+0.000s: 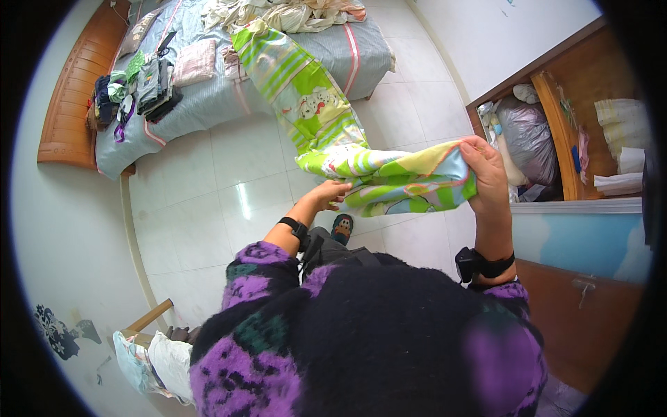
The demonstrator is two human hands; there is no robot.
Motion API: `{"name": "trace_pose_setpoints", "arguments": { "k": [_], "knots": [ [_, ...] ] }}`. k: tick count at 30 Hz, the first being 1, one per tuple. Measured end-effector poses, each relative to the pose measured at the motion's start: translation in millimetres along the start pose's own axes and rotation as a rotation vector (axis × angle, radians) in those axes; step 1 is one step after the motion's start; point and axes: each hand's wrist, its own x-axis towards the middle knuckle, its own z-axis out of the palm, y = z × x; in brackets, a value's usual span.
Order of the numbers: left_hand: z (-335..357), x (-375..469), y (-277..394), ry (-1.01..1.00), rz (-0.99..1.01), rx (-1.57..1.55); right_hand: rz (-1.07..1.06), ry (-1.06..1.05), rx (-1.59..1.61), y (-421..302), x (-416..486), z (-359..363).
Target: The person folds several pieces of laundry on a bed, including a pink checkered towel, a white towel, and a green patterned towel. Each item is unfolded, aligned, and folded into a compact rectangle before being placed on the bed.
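A long green, yellow and blue printed cloth (323, 107) with striped bands and cartoon dogs stretches from the bed down to my hands. My right hand (484, 164) grips its gathered near end, where an orange-stitched edge shows. My left hand (331, 194) is at the lower edge of the cloth, fingers partly curled; whether it pinches the fabric cannot be told. The far end of the cloth lies on the bed (333, 52), beside a heap of cream bedding (286, 15).
Folded clothes (153, 86) and a plaid cushion (195, 62) lie on the bed near its wooden headboard (78, 88). At right, an open wooden cabinet (552, 135) holds a stuffed plastic bag (526, 138). Fabrics hang over a wooden piece (151, 315) at lower left.
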Motion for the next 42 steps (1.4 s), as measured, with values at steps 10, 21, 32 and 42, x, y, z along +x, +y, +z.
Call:
{"name": "trace_pose_setpoints", "arguments": {
  "k": [10,21,32,42],
  "knots": [
    [-17.3,32.3,112.6,-0.063,0.393,-0.564,-0.264,0.036,-0.152,-45.5,-64.8,-12.9],
    [-26.6,6.0,126.2,0.27,0.953,-0.185,-0.36,0.456,0.105,-42.2,-84.3,-44.9],
    [108.1,11.1,84.6,0.207,1.147,0.584,-0.21,0.054,0.23,-31.8,-73.3,-9.7],
    [22.8,29.4,103.5,0.401,1.022,0.388,-0.216,0.253,0.034,-23.9,-71.3,-62.3]
  ]
}}
